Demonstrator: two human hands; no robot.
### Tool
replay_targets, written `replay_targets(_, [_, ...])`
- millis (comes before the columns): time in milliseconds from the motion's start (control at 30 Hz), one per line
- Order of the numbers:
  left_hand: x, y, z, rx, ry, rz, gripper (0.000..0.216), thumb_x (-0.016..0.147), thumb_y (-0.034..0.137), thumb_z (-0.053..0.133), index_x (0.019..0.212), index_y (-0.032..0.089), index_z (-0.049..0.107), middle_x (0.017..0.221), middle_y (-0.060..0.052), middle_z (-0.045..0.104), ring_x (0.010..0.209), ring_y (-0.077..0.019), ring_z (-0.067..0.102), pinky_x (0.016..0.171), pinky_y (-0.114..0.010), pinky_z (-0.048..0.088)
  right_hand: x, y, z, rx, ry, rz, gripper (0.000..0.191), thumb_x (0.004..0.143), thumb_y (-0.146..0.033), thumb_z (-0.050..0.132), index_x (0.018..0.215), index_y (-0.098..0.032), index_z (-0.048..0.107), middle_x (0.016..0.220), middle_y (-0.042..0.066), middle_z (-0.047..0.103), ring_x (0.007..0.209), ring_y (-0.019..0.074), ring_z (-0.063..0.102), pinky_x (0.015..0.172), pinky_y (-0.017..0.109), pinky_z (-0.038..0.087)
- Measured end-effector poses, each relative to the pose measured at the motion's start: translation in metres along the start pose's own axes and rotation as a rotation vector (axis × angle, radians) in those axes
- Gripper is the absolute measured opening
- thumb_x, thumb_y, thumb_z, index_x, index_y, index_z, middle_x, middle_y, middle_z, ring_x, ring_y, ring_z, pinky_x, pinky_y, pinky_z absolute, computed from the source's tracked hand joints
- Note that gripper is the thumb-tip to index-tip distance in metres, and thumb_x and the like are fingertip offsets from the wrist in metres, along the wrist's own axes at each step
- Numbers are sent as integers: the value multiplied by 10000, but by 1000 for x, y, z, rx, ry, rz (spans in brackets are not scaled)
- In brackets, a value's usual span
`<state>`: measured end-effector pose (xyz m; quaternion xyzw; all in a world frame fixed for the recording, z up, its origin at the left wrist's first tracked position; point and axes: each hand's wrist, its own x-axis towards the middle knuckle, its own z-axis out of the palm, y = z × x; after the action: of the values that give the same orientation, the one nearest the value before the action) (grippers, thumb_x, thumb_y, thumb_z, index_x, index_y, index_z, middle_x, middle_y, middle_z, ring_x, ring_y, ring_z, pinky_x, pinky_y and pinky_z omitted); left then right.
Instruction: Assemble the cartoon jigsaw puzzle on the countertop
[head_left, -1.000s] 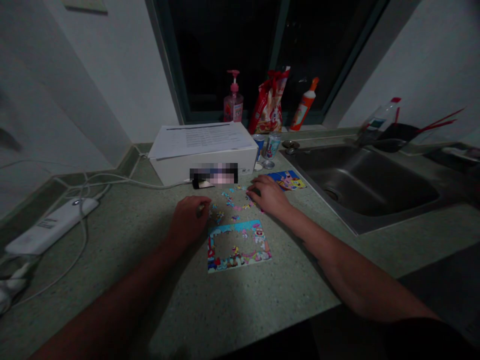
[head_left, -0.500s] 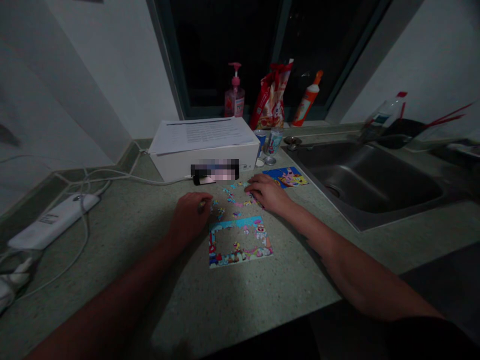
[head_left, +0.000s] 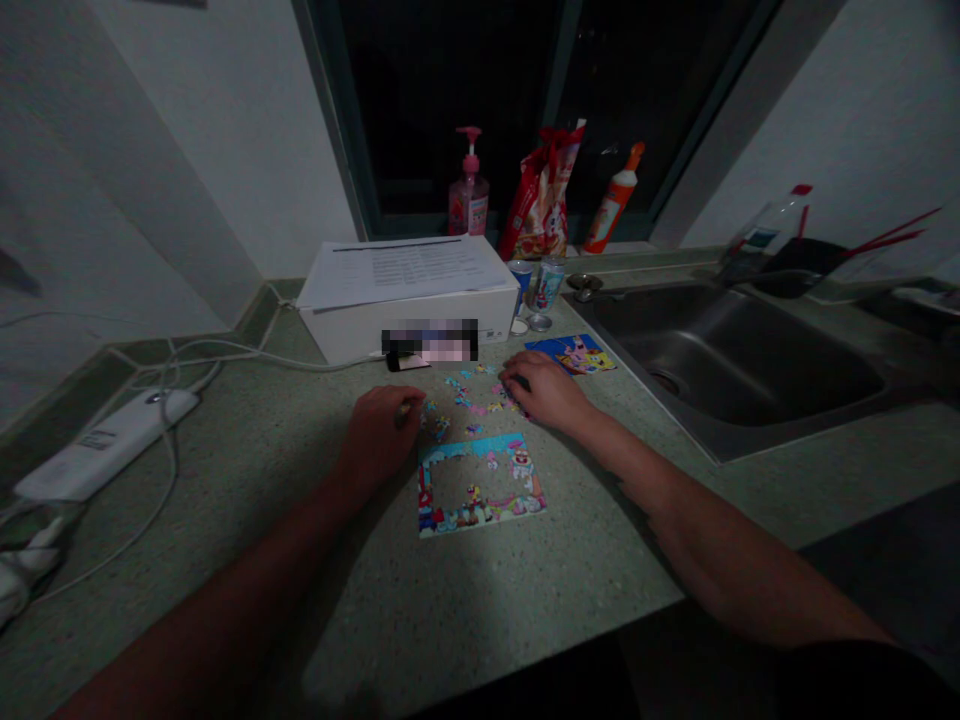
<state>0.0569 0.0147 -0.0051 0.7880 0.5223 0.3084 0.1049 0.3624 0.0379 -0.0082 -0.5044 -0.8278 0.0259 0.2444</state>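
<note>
A puzzle border [head_left: 480,519] with cartoon figures lies on the counter, joined into a frame whose middle is mostly bare counter. Two small bits of puzzle sit inside it. Beyond it are several loose puzzle pieces [head_left: 474,408]. At their left edge rests my left hand [head_left: 381,425], fingers curled closed; whatever they may hold is hidden. My right hand [head_left: 549,390] is over the right-hand pieces, palm down, its bent fingers apart and its fingertips near the pieces. Behind that hand lies a blue cartoon picture card [head_left: 581,353], partly covered by it.
A white box [head_left: 412,318] topped with printed paper stands behind the pieces, with a phone [head_left: 407,362] before it. Cans [head_left: 549,285] stand beside the box. A steel sink [head_left: 750,350] is at the right, a power strip [head_left: 109,440] with cables at the left.
My right hand has shifted slightly to the right, its fingers bending a little more and uncovering some pieces. My left hand stays nearly still.
</note>
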Motion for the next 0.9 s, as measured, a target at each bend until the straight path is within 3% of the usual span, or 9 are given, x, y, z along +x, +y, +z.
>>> replay_targets(900, [0,0,0,-2,6,15,195,939,243,569,1005,234,753,1055,-101,799,1047,-300,724,1018,-526,546,-4,-10,1,81,-51,-105,197,1007,-270,657,1126,-231,809,1158,110,735,1173,276,642,1061,481,485])
